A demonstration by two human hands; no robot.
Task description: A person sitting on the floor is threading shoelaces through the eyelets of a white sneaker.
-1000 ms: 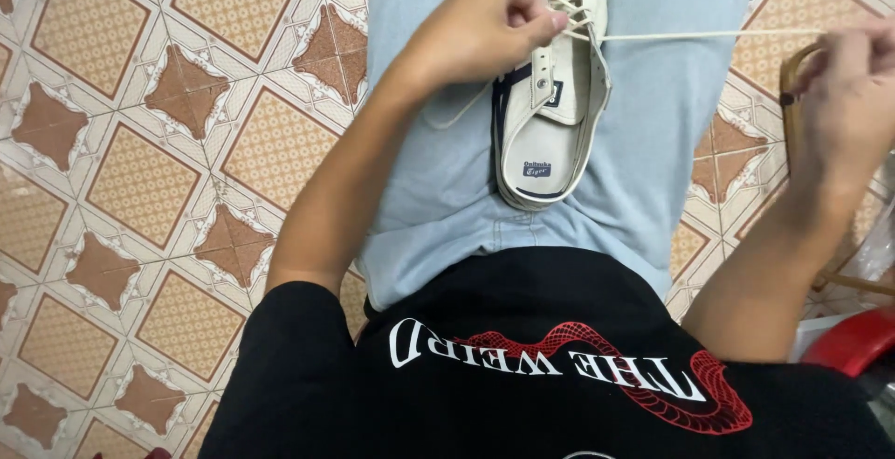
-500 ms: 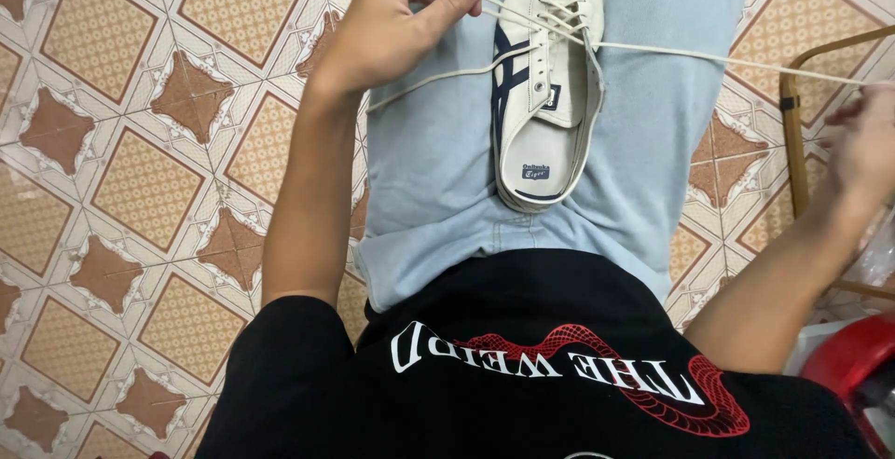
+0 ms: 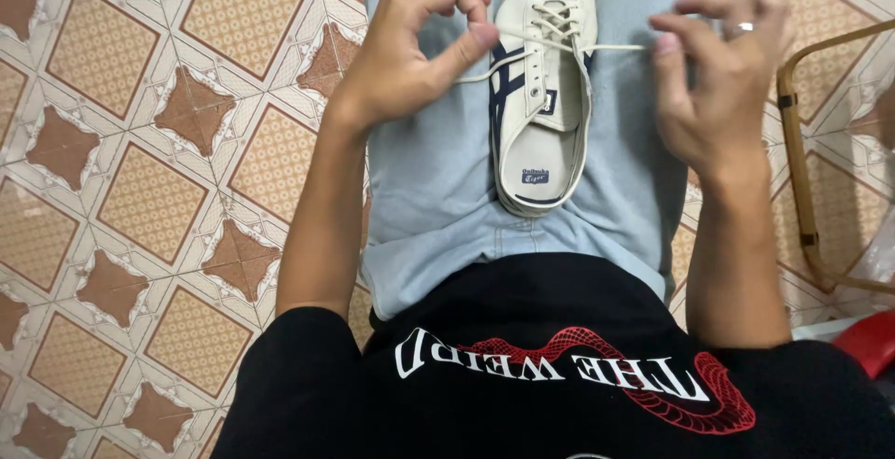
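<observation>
A cream sneaker [image 3: 545, 142] with dark blue stripes lies on my lap, on light blue jeans [image 3: 438, 179], heel toward me. My left hand [image 3: 410, 44] is just left of the shoe and pinches one end of the cream shoelace [image 3: 508, 38] between thumb and forefinger. My right hand [image 3: 713, 82], with a ring on one finger, is just right of the shoe and pinches the lace's other end near the eyelets. The lace runs short and taut across the top of the shoe between both hands.
Patterned brown and cream floor tiles [image 3: 140, 189] spread to the left. A wooden chair frame [image 3: 800, 142] stands at the right, with a red plastic object [image 3: 867, 338] at the lower right edge. My black printed shirt [image 3: 550, 375] fills the bottom.
My right hand came in from the far right to beside the shoe, shortening the stretched lace. My left hand stayed near the shoe's left, still pinching its lace end.
</observation>
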